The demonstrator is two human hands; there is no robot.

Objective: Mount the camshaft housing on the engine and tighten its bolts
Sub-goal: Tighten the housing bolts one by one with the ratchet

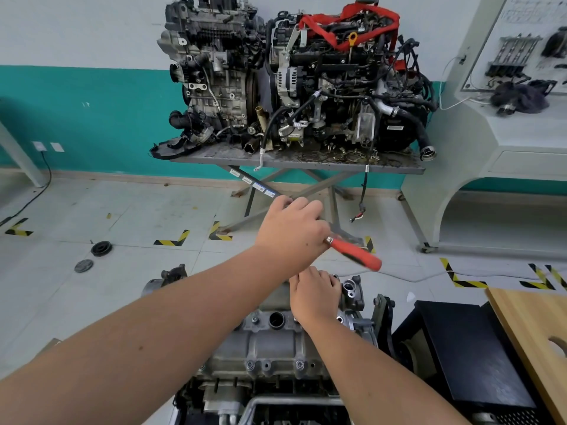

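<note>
The grey aluminium camshaft housing (270, 342) sits on top of the engine (233, 391) low in the middle of the view, with several bolts along its near edge and a round black opening on top. My left hand (294, 231) grips a ratchet wrench by its metal end, above the far end of the housing. The wrench's red handle (356, 254) sticks out to the right and is blurred. My right hand (314, 294) rests on the far right part of the housing with curled fingers. What it holds is hidden under the hand.
Two other engines (291, 78) stand on a grey scissor-leg table against the teal and white wall. A wooden board (534, 332) and a black box (460, 348) lie at the right. Two round black parts (101, 248) lie on the floor at the left.
</note>
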